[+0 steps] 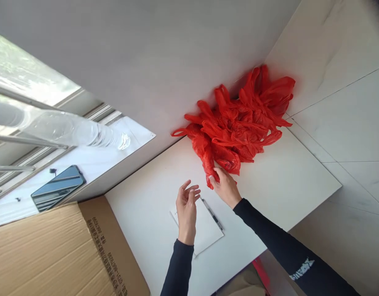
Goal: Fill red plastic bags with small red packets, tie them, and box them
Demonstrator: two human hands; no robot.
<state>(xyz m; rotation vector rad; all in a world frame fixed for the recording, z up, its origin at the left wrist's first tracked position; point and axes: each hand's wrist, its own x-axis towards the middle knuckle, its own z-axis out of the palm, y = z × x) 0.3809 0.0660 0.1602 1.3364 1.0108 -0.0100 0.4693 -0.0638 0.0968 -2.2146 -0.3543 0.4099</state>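
My right hand (225, 188) is closed on the near end of a red plastic bag (202, 150), at the front left of a heap of crumpled red plastic bags (241, 117). The heap lies on the white table (300, 172) against the wall. To the left, my left hand (187, 209) is raised with its fingers apart and slightly curled, holding nothing. Beneath and beside it is a white paper pad (204, 234), with a black pen (212, 214) along its right edge.
A cardboard box (47, 250) with printed text stands at the lower left. On the window sill are a dark phone (58, 187) and a clear plastic bottle (81, 130). The grey wall (164, 53) borders the table's far side.
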